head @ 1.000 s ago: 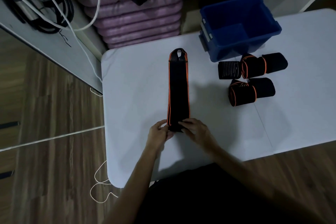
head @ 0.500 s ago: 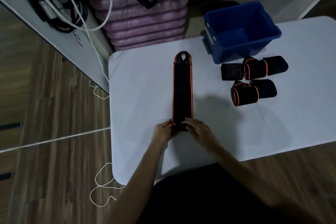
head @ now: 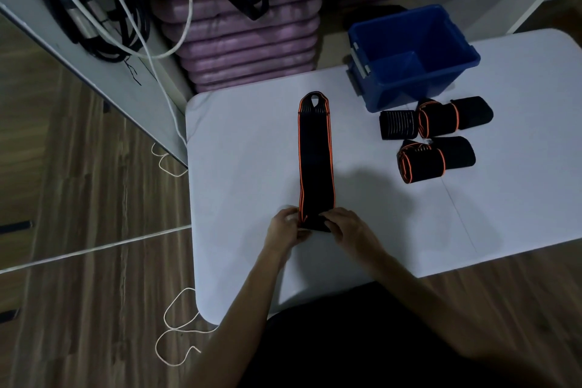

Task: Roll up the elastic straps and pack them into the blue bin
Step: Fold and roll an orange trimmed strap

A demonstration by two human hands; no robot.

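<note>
We've got both hands — left hand [head: 285,225] & right hand [head: 346,227] — fingers curled, pinching the strap [head: 316,161] at its near end; it lies flat on the tabletop [head: 239,167], long axis running straight away toward the far side, blue bin [head: 412,57] far right.

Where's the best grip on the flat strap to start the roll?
Probably at its near end: the flat strap lies lengthwise away from the person, loop end far. Come from both sides of that near end, as the left hand and right hand do, pinching the edges and rolling away towards the loop.
</note>
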